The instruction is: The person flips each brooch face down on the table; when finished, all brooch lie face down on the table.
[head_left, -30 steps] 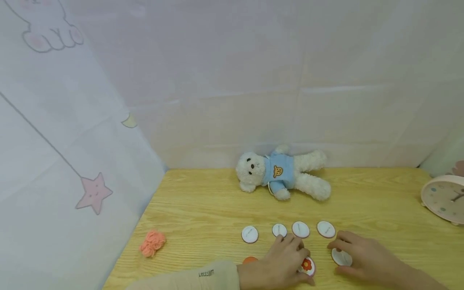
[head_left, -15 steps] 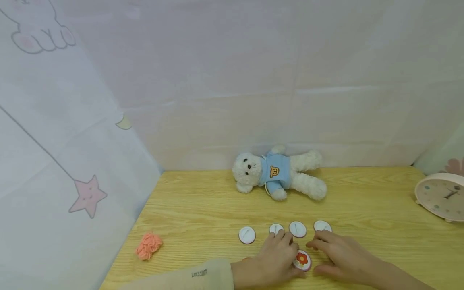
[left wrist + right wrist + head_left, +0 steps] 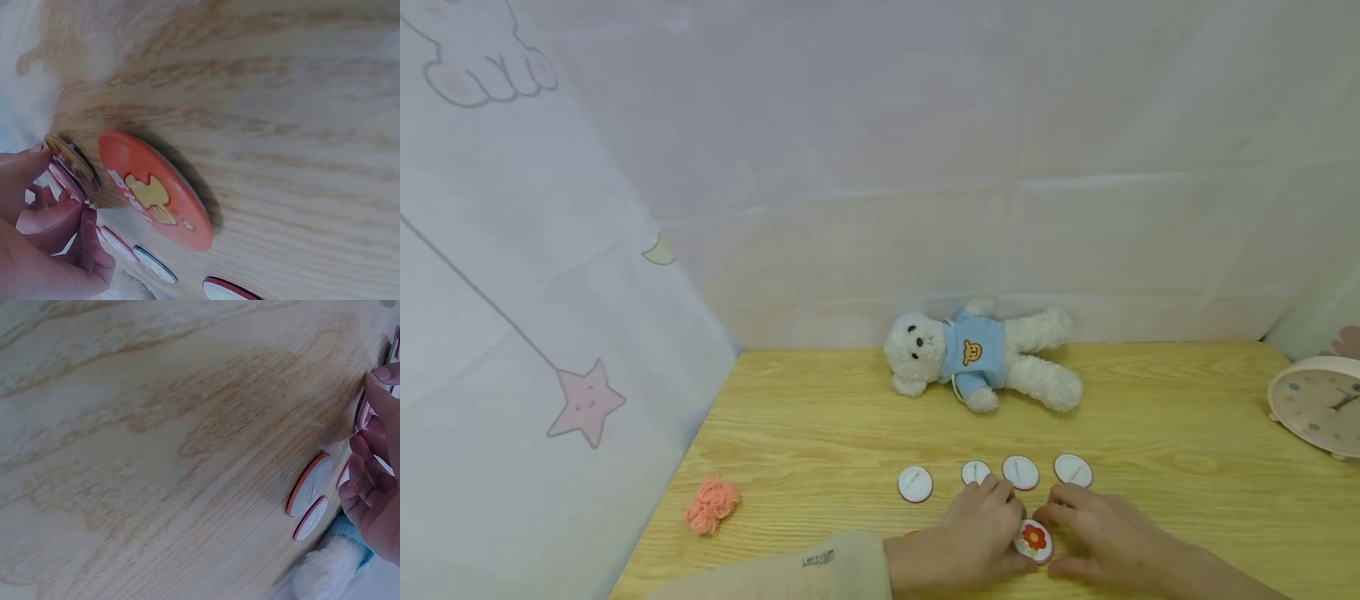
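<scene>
A round pin badge [image 3: 1034,540] with a red flower lies face up between the two hands. My left hand [image 3: 973,533] grips its left side with curled fingers. From the right, my right hand [image 3: 1105,533] has thumb and index finger at its edge. In the right wrist view, those fingertips pinch a dark-rimmed badge edge [image 3: 361,412]. The left wrist view shows an orange badge [image 3: 156,190] with a yellow picture beside the left hand, and a brownish badge [image 3: 72,161] close to the thumb. The left wrist hides most of the orange badge in the head view.
Behind the hands, several white-backed badges [image 3: 915,483] lie pin side up in a loose row. A white teddy bear [image 3: 977,354] in a blue top lies at the back. Coral yarn [image 3: 712,505] sits at left, a clock [image 3: 1318,404] at far right.
My right hand has moved left from a white-backed badge it had at its fingers to the flower badge. That white-backed badge no longer shows there. My left hand stays by the flower badge.
</scene>
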The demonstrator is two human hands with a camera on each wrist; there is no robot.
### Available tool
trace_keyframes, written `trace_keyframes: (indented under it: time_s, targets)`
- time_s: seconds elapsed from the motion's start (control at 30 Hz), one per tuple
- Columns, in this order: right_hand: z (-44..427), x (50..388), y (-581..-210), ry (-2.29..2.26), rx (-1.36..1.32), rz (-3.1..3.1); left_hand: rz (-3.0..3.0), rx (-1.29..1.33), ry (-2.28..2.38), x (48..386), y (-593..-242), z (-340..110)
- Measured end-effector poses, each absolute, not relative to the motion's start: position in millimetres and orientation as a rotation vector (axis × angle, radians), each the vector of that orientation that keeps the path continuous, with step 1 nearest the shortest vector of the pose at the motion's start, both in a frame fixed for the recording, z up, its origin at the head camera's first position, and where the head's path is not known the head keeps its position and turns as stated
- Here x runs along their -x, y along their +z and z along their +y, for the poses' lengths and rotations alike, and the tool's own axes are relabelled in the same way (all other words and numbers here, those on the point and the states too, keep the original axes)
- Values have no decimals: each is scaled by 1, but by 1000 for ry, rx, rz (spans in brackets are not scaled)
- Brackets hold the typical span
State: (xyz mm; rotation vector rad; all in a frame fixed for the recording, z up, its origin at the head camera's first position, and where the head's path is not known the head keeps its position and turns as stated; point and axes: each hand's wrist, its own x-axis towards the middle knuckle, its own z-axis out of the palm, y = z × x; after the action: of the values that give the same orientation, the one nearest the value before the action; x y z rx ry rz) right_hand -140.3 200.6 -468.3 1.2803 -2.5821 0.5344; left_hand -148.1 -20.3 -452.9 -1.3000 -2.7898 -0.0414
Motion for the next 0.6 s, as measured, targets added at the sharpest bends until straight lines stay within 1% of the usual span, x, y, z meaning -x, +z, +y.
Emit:
trace_keyframes:
  time_s: [0.27,0.6]
  targets:
    - [195,140,-472,571,-1277,-2541,-2875,1270,-93,151,-450,-12]
    - [194,138,-472,554,-1265,-2526,-2865,1259,-182,154,-447,-13]
